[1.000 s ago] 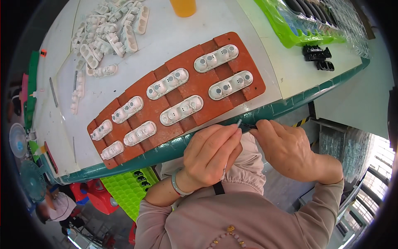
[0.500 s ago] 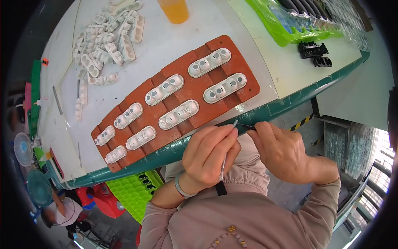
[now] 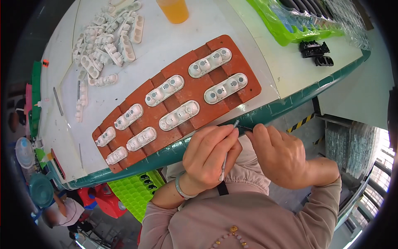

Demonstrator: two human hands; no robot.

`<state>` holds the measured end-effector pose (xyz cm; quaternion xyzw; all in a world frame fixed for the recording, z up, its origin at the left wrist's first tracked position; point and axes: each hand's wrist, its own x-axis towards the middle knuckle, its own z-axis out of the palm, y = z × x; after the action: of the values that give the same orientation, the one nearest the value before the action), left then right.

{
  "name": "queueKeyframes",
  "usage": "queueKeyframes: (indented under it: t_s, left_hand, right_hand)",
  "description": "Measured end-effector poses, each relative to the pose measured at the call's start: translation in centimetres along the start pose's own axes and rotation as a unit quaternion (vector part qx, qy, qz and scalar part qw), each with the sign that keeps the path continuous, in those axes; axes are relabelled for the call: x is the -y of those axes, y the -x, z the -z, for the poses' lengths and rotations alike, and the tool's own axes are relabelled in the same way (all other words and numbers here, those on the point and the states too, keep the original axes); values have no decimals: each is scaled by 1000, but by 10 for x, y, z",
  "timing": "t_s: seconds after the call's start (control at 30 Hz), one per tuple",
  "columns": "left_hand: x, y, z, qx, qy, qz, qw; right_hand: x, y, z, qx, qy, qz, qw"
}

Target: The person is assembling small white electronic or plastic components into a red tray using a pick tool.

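Observation:
Close to my body, just off the table's front edge, my left hand (image 3: pixel 210 154) is closed round a slim silver metal rod-like tool (image 3: pixel 224 165). One end of the tool shows between thumb and forefinger, and the other slants down below the palm. Level with that upper end, my right hand (image 3: pixel 278 157) pinches a thin dark piece (image 3: pixel 247 128), mostly hidden by the fingers. Beyond both hands lies a reddish-brown fixture board (image 3: pixel 209 120). Two rows of white oval parts with round sockets, such as the nearest one (image 3: pixel 179 115), sit in it.
Loose white parts (image 3: pixel 105 41) are heaped at the far left. A cup of orange liquid (image 3: pixel 174 11) stands at the back. Black parts (image 3: pixel 314 50) and a green tray (image 3: pixel 275 29) lie far right. Another person (image 3: pixel 62 211) is at lower left, beyond a green moulded tray (image 3: pixel 132 189).
My right hand has turned slightly and its wrist has dropped a little. My left hand keeps its hold on the metal tool. The board's white parts have not moved.

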<state>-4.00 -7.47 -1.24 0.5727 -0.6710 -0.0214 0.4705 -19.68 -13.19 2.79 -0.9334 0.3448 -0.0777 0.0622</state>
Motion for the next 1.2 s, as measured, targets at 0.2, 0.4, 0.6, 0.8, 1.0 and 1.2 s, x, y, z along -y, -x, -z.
queueKeyframes:
  t_s: [0.2,0.4,0.6,0.8,1.0,1.2]
  left_hand:
    - [0,0,-2,-9,2,-1,1000]
    - [0,-1,-1,-4,8,5,1000]
    - [-1,-2,1,2,7,7,1000]
    - [-2,-3,2,7,6,13,1000]
    - [-4,-5,4,14,4,18,1000]
    - [-6,-9,8,36,4,27,999]
  right_hand:
    - [1,3,-7,0,-38,-20,999]
    - [-1,4,-10,-24,-99,-35,994]
    - [-2,4,-10,-14,-143,-32,989]
    - [1,4,-6,-10,-82,-23,996]
    - [0,5,-8,-30,38,23,999]
    - [-4,3,-3,16,-73,-1,997]
